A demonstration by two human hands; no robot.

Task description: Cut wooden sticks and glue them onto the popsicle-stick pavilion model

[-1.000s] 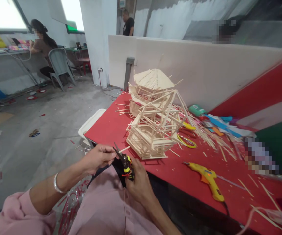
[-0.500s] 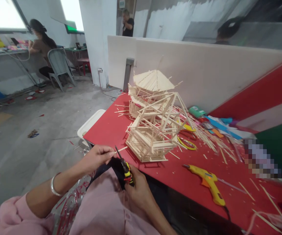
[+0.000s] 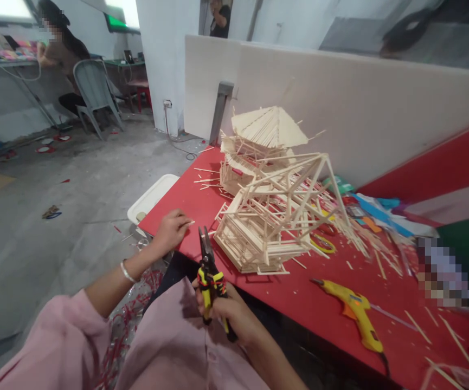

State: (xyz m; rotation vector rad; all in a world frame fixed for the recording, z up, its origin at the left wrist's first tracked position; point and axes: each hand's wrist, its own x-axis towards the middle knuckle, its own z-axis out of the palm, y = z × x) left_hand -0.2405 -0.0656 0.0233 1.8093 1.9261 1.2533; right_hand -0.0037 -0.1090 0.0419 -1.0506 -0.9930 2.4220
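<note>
My left hand (image 3: 172, 231) is over the red table's near left corner, its fingers pinched on a short pale wooden stick (image 3: 192, 223) whose tip pokes out. My right hand (image 3: 236, 314) is wrapped round the handles of yellow-and-black cutting pliers (image 3: 207, 265). Their jaws point up and stand apart, with nothing visible between them. Just beyond the pliers is a stick-built model (image 3: 258, 233) with an open frame on a many-sided base. Behind it rises another stick model with a pale slatted roof (image 3: 272, 127).
A yellow glue gun (image 3: 354, 309) lies at the right on the red table (image 3: 283, 292). Yellow-handled scissors (image 3: 322, 244) and loose sticks lie behind the model. A white board (image 3: 319, 97) stands along the back. One person sits on a grey chair (image 3: 96, 81) at far left.
My left hand has moved up and away from the pliers with a stick piece. The pliers' jaws have opened and no longer meet the stick. The view has shifted slightly.
</note>
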